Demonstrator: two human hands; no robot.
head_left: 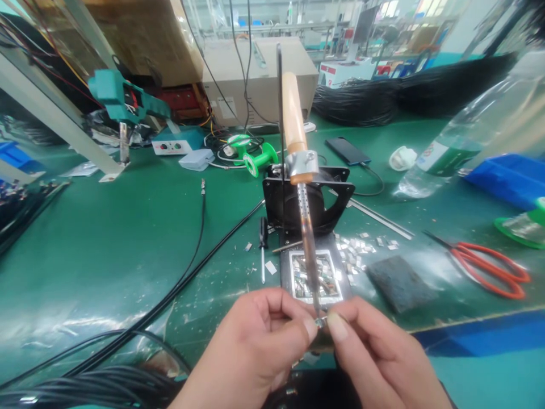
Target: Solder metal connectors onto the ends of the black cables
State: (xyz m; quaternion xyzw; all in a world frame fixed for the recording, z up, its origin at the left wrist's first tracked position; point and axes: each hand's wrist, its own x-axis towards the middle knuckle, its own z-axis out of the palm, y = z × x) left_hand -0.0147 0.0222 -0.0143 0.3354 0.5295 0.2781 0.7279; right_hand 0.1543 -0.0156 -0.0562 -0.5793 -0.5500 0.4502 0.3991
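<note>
- Far left of the soldering iron (303, 199), black cables with small metal ends (25, 207) lie gathered on the tabletop (128, 238); whether these are finished or waiting cannot be told.
- Lower left of the iron, a loose coil of black cables (106, 386) lies near the person; how many of these have been worked on is not clear.
- Left of the iron, one thin cable's metal connector (203, 187) lies apart from the coil, its end already fitted.
- Just left of the iron's shaft, a screwdriver (263, 250) lies unused.
- Below and left of the iron's tip, the left hand (266, 335) has its grip closed in a pinch, thumb against forefinger, on the near side of a small metal piece.
- Right at the iron's tip, that small metal piece (320, 322) sits between both hands. The work on it looks to be under way, not done; fingers hide most of it, and whether the tip touches it is hard to say.
- Behind the iron's lower shaft, a tray (292, 275) holds many metal bits, and more metal chips (351, 253) are scattered to the right, so plenty of loose pieces lie around.
- Below and right of the iron's tip, the right hand (378, 346) also has its grip pinched, thumb and forefinger on the piece's other end.
- Farther right of the iron, a dark pad (400, 281) and red-handled scissors (489, 267) lie out of both hands.
</note>
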